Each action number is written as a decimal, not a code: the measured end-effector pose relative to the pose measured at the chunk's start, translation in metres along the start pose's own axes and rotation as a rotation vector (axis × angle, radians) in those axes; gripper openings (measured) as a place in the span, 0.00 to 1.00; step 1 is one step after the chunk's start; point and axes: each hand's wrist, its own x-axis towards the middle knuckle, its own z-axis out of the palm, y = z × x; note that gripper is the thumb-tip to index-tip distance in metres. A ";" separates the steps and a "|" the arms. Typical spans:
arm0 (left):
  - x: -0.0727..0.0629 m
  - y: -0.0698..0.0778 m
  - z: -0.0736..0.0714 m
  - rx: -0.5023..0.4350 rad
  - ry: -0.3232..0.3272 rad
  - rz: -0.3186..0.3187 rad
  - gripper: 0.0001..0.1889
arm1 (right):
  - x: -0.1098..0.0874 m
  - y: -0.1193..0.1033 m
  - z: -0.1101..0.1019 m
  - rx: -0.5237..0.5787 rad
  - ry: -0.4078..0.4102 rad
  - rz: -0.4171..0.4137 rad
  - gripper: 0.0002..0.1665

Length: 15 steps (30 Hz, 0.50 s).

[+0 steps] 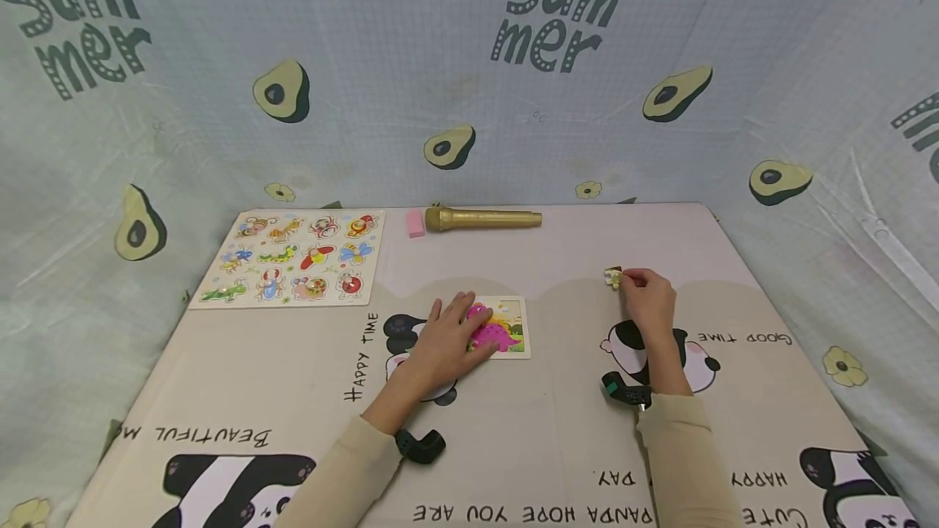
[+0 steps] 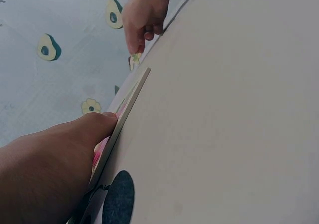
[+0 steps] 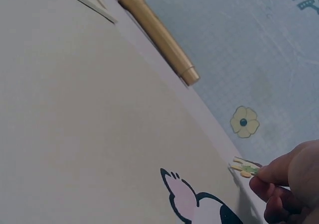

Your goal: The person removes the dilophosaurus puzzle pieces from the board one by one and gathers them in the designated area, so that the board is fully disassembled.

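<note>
The left hand [image 1: 445, 345] rests on a pink dinosaur puzzle [image 1: 506, 334] on the tabletop [image 1: 557, 414], and I see that its fingers are apart. At two o'clock from this puzzle, the right hand [image 1: 650, 300] has its grip pinched together upon one small piece [image 1: 612, 277]. The gold microphone [image 1: 484, 219] lies at twelve o'clock, the insect board [image 1: 292, 269] at ten.

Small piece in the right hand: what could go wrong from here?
1. The right hand pinches the small piece near one end, with most of it sticking out past the fingers, so it could twist or slip.
2. The left hand covers part of the dinosaur board; a sideways push might slide the board.
</note>
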 end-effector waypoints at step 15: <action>0.000 0.000 -0.001 -0.019 0.009 0.008 0.32 | -0.001 0.003 0.002 -0.039 -0.017 0.022 0.20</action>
